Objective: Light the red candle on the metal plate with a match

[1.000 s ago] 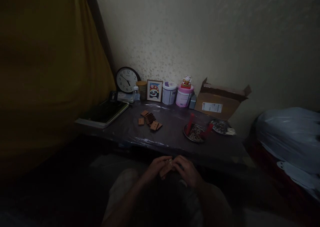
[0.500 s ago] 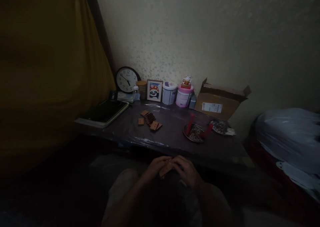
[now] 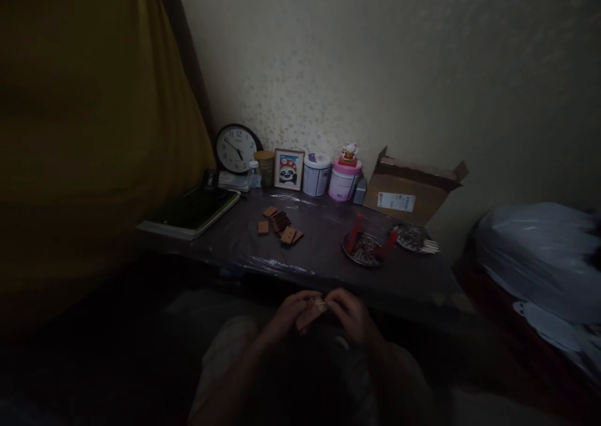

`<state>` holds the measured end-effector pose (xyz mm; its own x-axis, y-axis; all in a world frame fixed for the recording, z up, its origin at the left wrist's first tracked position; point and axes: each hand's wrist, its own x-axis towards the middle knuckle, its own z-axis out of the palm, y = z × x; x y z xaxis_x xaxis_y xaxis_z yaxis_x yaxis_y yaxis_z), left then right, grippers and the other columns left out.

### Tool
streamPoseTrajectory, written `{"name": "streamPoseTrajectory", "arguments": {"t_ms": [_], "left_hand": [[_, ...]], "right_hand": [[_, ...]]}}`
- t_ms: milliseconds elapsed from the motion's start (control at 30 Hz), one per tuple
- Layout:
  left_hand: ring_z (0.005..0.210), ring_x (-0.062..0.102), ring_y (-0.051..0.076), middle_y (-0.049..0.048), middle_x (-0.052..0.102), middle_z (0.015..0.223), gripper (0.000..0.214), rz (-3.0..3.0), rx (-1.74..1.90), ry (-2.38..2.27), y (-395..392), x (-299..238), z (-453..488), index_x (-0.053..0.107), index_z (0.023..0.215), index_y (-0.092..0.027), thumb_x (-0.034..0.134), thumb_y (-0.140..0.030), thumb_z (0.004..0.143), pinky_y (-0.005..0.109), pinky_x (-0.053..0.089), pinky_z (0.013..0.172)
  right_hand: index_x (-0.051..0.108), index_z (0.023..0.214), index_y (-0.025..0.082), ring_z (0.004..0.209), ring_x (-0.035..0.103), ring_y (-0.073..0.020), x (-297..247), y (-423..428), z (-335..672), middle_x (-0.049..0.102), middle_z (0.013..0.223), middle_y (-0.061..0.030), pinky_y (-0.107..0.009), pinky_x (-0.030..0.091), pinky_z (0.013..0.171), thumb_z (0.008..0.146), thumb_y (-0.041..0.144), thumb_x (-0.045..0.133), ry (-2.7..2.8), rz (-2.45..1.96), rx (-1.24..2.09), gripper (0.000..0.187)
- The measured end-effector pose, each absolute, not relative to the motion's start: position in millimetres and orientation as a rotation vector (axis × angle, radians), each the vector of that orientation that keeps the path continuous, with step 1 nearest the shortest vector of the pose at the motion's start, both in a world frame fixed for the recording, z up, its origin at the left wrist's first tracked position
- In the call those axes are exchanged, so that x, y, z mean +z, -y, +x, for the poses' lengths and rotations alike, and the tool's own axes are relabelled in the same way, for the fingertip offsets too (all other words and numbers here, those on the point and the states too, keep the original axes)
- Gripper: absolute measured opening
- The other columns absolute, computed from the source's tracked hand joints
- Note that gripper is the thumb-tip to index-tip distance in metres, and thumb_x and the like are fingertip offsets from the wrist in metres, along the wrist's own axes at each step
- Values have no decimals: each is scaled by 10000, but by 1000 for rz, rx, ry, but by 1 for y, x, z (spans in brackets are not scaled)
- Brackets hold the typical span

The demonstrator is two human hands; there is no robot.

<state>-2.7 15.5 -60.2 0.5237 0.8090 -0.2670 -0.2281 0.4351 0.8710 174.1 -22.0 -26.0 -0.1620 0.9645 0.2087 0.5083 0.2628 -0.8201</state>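
Note:
Low in the middle of the head view, in dim light, my left hand (image 3: 295,309) is closed around a small flat brown box (image 3: 310,316). Several pale, thin stick-like lines show at the far end of this box. My right hand (image 3: 351,312) has its thumb and fingers pinched together beside that end; what lies between the fingertips is too small and dark to make out. Both hands are above my lap, in front of the table edge. On the table lie several similar small brown boxes (image 3: 287,236), some with dark sides, in a loose cluster.
The table (image 3: 319,251) has a clear plastic cover. A metal plate (image 3: 364,251) holds dark bits and red candle-like sticks; another plate (image 3: 408,237) has pale sticks at its rim. A clock (image 3: 237,149), picture frame (image 3: 288,169), tins (image 3: 345,181) and cardboard box (image 3: 394,194) stand behind.
My right fingertips have drawn slightly away from the box in my left hand, and the pale lines at its end show more clearly. The view has shifted a little.

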Motion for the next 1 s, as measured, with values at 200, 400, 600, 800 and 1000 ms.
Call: {"name": "streamPoseTrajectory", "arguments": {"t_ms": [200, 400, 600, 800, 1000], "left_hand": [[352, 450, 85, -1, 615, 587, 474, 844, 803, -734, -16, -56, 0, 604, 1038, -114, 602, -382, 647, 217, 296, 372], [332, 447, 80, -27, 591, 555, 461, 827, 869, -719, -12, -46, 4, 581, 1041, -112, 584, -376, 663, 209, 304, 342], [325, 467, 88, -18, 607, 554, 492, 820, 884, -718, -10, -44, 4, 571, 1066, -94, 621, -374, 666, 216, 322, 341], [321, 474, 81, 9, 653, 677, 484, 783, 930, -696, -12, -50, 4, 574, 1074, -121, 620, -375, 664, 217, 323, 321], [384, 477, 56, 91, 684, 989, 451, 739, 1025, -649, -7, -37, 4, 584, 1118, -150, 591, -333, 705, 207, 316, 341]], "right_hand": [[598, 853, 199, 785, 613, -159, -31, 19, 170, 636, 808, -1, -271, 477, 727, 823, 396, 557, 1490, -1307, 1022, 204], [625, 841, 192, 673, 608, -125, -32, 17, 159, 633, 737, 16, -244, 494, 637, 725, 460, 659, 1190, -1241, 1197, 294], [679, 720, 167, 595, 583, -115, -26, 16, 158, 636, 635, 12, -232, 487, 591, 618, 433, 748, 969, -1274, 1254, 293], [621, 612, 188, 645, 612, -121, -20, 16, 164, 688, 793, -14, -267, 517, 667, 585, 402, 771, 713, -1193, 1227, 262], [595, 639, 200, 743, 673, -192, -19, 14, 167, 686, 733, -10, -353, 523, 750, 548, 408, 797, 634, -1094, 1172, 304]]}}
